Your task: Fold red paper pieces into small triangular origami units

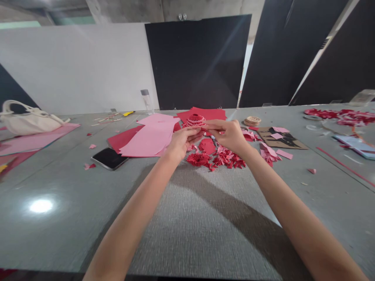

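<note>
Head view: the left hand and right hand meet above the grey table, their fingertips pressed together on a small red paper piece, mostly hidden between them. Just beyond the fingers, almost touching them, sits a round folded-paper model striped red and pale, on a red sheet. Folded red paper units lie just nearer than the right hand, pink sheets left of the left hand, and a smartphone further left.
</note>
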Motion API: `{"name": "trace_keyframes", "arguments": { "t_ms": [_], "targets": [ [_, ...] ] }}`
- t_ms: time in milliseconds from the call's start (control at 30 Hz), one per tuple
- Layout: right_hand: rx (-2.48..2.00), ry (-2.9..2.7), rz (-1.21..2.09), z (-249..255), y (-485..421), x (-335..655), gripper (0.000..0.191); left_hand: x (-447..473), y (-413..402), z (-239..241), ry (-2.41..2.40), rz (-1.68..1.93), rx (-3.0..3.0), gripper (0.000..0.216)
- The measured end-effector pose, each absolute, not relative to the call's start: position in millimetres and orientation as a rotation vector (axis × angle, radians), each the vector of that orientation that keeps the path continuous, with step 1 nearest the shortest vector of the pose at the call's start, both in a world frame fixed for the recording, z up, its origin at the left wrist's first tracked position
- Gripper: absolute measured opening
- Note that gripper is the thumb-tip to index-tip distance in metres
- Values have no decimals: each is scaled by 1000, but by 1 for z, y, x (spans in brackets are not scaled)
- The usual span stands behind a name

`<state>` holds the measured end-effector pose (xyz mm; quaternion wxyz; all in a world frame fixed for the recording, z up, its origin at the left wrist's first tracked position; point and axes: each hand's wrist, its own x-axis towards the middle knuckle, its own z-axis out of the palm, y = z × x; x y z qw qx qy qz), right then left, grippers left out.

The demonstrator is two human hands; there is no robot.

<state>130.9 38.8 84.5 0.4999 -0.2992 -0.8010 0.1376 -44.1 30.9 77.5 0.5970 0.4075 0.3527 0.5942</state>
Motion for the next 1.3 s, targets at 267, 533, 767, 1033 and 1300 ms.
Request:
{"name": "trace_keyframes", "arguments": {
  "t_ms": [267,533,767,1033,1300],
  "targets": [
    [-694,-1708,952,88,39,127,32,-39,25,82,854,1616,1261,8],
    [-713,-1557,941,88,40,125,28,-33,23,79,939,1739,1468,7],
    [-698,-1499,864,80,32,125,18,-32,16,73,968,1683,1564,8],
    [-781,-1535,743,69,7,137,13,-25,-5,60,1009,1658,1674,4],
    [-834,-1536,688,73,-8,138,7,-21,-8,59,1001,1644,1721,3]
  ]
}}
